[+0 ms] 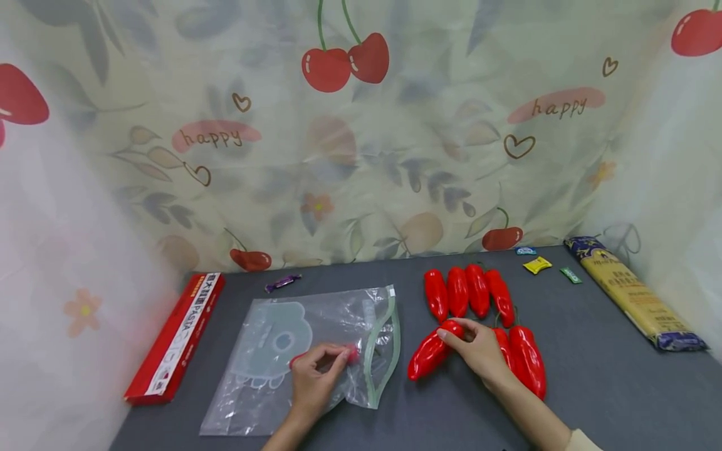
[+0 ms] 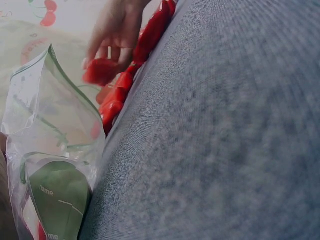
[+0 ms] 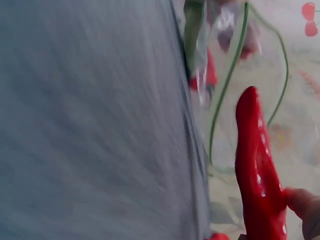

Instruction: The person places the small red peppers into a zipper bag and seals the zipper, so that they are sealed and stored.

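My right hand (image 1: 484, 356) holds a glossy red chili pepper (image 1: 430, 358) by one end, its tip angled toward the bag; the right wrist view shows the same chili pepper (image 3: 257, 160) up close with the thumb against it. My left hand (image 1: 313, 379) pinches the upper layer of a clear zip bag (image 1: 333, 313) with a green zip edge and a pale printed figure. The bag's mouth (image 2: 75, 85) stands parted in the left wrist view. Inside lies another red chili pepper (image 1: 352, 353), partly hidden by the left hand.
Several red chili peppers (image 1: 457, 292) lie in a row behind the right hand, with more chili peppers (image 1: 528, 360) to its right. Wrapped candies (image 1: 538, 265) and a yellow pasta pack (image 1: 637, 294) are at right. A purple candy (image 1: 283, 283) and red pasta box (image 1: 176, 338) are left.
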A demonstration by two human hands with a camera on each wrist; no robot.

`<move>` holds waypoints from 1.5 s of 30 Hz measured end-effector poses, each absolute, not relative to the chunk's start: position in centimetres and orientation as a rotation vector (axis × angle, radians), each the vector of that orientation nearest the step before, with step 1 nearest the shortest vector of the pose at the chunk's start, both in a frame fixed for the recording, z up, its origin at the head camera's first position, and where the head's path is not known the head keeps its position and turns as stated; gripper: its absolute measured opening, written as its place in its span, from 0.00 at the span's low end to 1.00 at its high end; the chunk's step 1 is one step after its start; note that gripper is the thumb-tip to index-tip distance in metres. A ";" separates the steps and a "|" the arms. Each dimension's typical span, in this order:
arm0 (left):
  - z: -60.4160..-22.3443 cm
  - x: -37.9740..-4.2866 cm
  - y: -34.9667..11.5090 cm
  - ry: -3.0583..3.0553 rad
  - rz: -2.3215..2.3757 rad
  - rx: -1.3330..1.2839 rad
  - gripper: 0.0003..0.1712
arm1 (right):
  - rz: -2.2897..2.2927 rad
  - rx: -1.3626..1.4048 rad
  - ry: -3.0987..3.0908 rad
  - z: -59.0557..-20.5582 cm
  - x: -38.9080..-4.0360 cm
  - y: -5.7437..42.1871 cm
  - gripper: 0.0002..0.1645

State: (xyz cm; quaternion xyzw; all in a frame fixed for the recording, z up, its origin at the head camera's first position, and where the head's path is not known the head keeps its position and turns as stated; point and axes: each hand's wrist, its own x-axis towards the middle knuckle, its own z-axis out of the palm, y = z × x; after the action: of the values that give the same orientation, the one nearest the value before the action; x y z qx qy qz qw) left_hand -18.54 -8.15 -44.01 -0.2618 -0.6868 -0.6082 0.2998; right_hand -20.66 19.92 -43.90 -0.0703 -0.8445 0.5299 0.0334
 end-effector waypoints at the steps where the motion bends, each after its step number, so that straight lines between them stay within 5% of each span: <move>1: -44.0 -18.5 -8.2 -1.826 -1.613 -0.693 0.04 | 1.616 -0.222 -2.584 -43.8 -21.0 19.9 0.35; 18: -44.2 -18.5 -8.2 -1.856 -1.606 -0.644 0.03 | 1.941 -0.146 -2.310 -45.1 -22.9 15.0 0.26; 45: -44.1 -18.5 -8.2 -1.822 -1.622 -0.677 0.06 | 1.936 -0.217 -2.170 -45.2 -23.4 16.9 0.14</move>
State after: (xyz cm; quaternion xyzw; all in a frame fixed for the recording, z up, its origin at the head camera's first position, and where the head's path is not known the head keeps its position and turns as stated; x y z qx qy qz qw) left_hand -18.53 -8.18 -44.13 -0.2552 -0.6866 -0.6111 0.3001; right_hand -23.43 16.86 -45.23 -0.0739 -0.7395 0.6596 0.1126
